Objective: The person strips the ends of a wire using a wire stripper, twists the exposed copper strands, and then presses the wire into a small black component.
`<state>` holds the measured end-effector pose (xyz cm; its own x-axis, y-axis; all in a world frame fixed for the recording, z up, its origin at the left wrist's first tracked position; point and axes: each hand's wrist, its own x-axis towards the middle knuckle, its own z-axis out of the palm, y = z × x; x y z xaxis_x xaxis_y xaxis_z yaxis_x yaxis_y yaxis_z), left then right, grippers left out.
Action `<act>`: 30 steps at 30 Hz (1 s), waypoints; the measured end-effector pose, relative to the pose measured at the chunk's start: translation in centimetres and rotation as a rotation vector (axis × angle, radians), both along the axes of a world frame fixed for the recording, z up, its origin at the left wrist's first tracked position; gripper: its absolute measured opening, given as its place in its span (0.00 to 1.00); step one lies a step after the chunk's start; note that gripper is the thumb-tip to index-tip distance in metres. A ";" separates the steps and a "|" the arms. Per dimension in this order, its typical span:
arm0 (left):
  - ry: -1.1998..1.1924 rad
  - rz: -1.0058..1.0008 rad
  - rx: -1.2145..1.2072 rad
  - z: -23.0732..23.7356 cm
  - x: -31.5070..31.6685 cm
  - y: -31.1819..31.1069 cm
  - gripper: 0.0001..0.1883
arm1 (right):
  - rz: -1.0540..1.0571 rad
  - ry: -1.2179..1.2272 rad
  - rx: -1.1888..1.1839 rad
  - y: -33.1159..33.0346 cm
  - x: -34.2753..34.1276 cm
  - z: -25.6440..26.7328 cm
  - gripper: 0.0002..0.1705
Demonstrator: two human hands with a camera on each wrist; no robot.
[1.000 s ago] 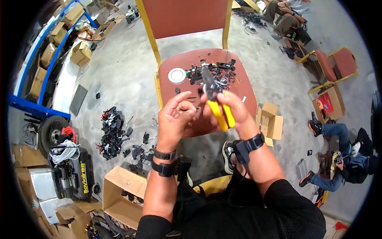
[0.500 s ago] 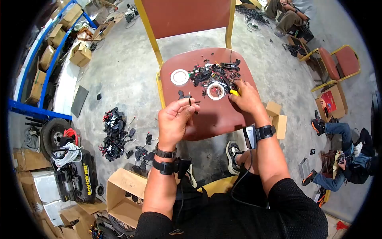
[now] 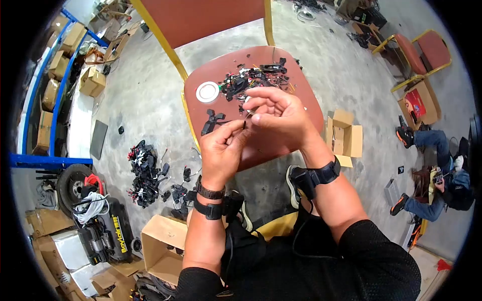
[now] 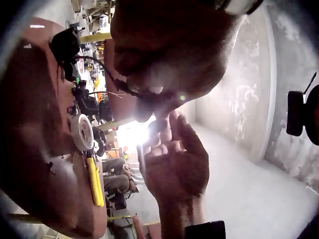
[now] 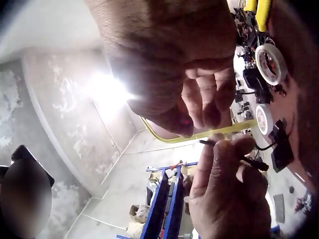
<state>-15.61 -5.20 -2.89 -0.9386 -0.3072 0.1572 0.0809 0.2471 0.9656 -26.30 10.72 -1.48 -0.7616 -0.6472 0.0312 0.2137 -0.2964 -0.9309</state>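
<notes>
Left grip (image 3: pixel 221 154) pinches black cable (image 4: pixel 124 87), held up toward right grip (image 3: pixel 280 118), likely for easy working; right grip loosely spread just beside; yellow-handled tool (image 4: pixel 94 181) lies apart, beyond both.

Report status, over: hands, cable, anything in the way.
Left hand pinching black cable. Right hand alongside, nothing visible in it. Yellow-handled tool on seat, clear of both hands. No visible obstruction.
</notes>
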 end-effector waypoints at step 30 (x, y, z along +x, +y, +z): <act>-0.065 -0.099 0.394 -1.2 0.9 0.2 0.07 | -0.191 0.500 0.246 -1.2 1.9 0.6 0.10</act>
<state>-14.73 -4.96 -4.09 -0.9707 -0.2397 -0.0147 0.0216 -0.1484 0.9887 -24.36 9.52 -0.85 -0.7969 -0.5338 0.2830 -0.3050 -0.0489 -0.9511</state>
